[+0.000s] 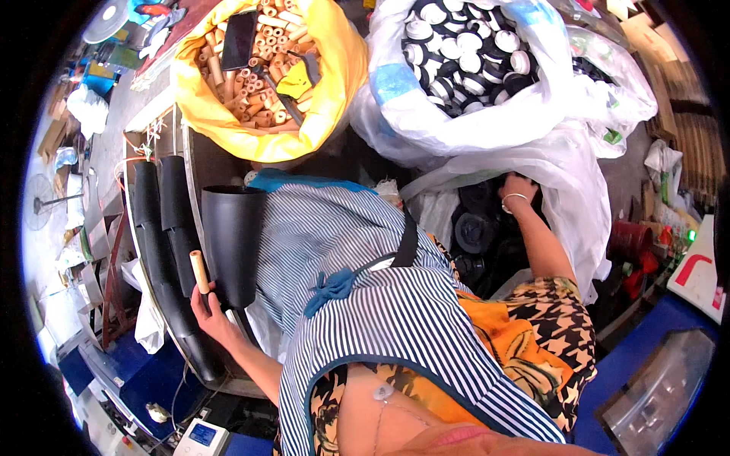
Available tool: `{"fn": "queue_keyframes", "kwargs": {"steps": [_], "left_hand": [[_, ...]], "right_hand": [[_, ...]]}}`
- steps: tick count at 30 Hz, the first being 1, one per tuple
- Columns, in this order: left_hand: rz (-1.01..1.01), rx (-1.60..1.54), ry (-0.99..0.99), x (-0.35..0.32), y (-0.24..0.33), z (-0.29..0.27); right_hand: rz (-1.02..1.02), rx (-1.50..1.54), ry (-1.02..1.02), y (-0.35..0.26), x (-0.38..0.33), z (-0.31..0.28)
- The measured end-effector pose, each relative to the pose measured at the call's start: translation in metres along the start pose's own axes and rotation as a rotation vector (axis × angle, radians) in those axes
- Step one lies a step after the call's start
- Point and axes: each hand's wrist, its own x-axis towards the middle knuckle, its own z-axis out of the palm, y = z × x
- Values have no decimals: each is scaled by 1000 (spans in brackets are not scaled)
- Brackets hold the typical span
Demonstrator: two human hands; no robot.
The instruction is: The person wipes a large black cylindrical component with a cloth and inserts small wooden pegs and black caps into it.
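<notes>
Striped apron [380, 304] fills the centre, worn over a patterned orange-and-black garment; it blocks the view of whatever lies below the lap. Top right, a big white sack [487, 121] stands open, packed with black-and-white round caps [464, 53]. Top left, a yellow sack [334, 83] holds short tan cardboard tubes [251, 83]. Lower white bag [578, 205], open toward the person, holds dark round discs [475, 232]. Left of the apron, a black cone-shaped sleeve [232, 243] stands beside a row of similar black cones [163, 228] on a rack.

Right hand [518, 190], bracelet at wrist, reaches into the lower white bag; fingers are hidden inside, so the grip cannot be told.

Left hand [209, 308] is closed around one tan tube [199, 271], held upright just beside the black cone-shaped sleeve.
</notes>
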Motion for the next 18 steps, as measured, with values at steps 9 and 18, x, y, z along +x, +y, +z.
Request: {"fn": "queue_keyframes", "kwargs": {"steps": [9, 18], "left_hand": [[91, -306, 95, 0, 44, 31], [116, -487, 69, -16, 64, -19]], "right_hand": [[-1039, 1365, -453, -165, -87, -187], [-1589, 1561, 218, -265, -196, -289]]}}
